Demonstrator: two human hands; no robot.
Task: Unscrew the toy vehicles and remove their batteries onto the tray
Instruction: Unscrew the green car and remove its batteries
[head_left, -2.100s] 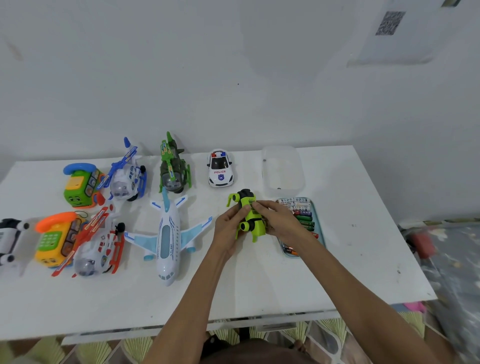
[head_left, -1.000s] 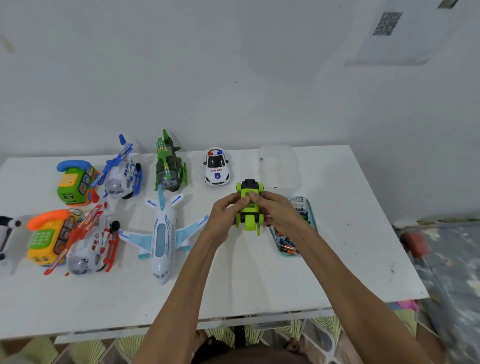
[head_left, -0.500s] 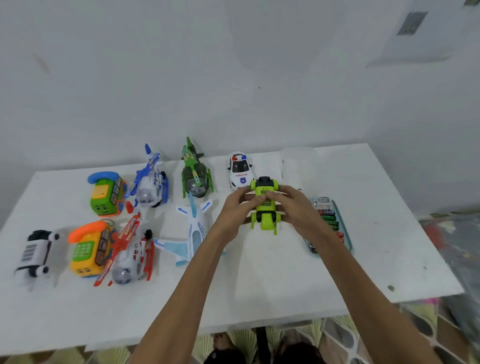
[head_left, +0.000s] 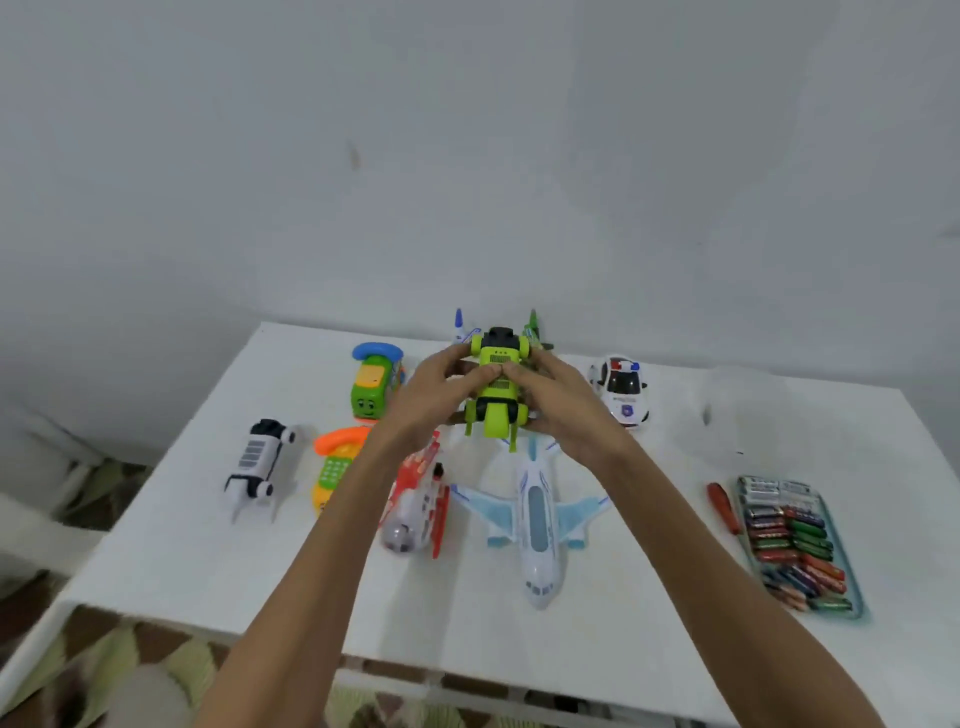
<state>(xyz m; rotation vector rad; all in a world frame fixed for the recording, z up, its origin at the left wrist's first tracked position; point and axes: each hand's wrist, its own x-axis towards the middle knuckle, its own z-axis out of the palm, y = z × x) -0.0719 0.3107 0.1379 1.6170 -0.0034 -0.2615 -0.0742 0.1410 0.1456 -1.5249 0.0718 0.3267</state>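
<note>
Both hands were clamped on the lime-green toy vehicle (head_left: 496, 387), held up over the back row of toys, underside toward the camera. Left hand (head_left: 431, 400) gripped its left side, right hand (head_left: 566, 410) its right, thumbs meeting on the body. Tray (head_left: 836, 613) sat at the worktop's (head_left: 649, 597) right end, packed with batteries (head_left: 789, 540). A red screwdriver (head_left: 723, 506) lay just beside the tray's left edge. White airplane (head_left: 537, 519) lay under the forearms.
</note>
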